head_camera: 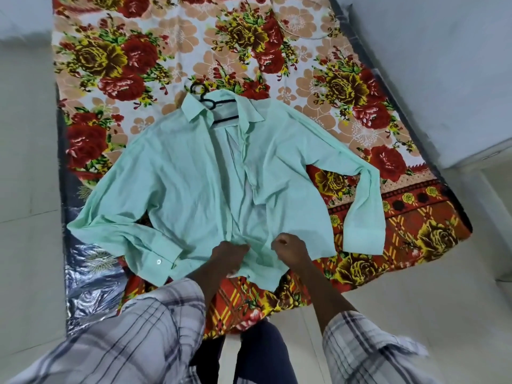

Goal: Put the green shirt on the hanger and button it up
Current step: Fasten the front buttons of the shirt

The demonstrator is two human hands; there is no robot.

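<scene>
Surface: flowered bedsheet (360, 87) over a low mattress, pale floor (27, 162) on both sides.
Shirt: green shirt (194, 176) laid flat, front up, mid frame; black hanger (223, 102) inside the collar, hook out at the collar's upper left.
Left hand (231, 253): fingers curled, pinching the front edge near the hem.
Right hand (291, 250): curled tight on the other front edge, seemingly pinching it.
Risk: button pushed into the wrong hole, given the rumpled, gaping front; collar dragged off the hanger by a hard tug at the hem.
Axis: collar to hem, upper centre to lower centre, slightly tilted; collar pointing to the top of the frame, sleeves spread left and right.
</scene>
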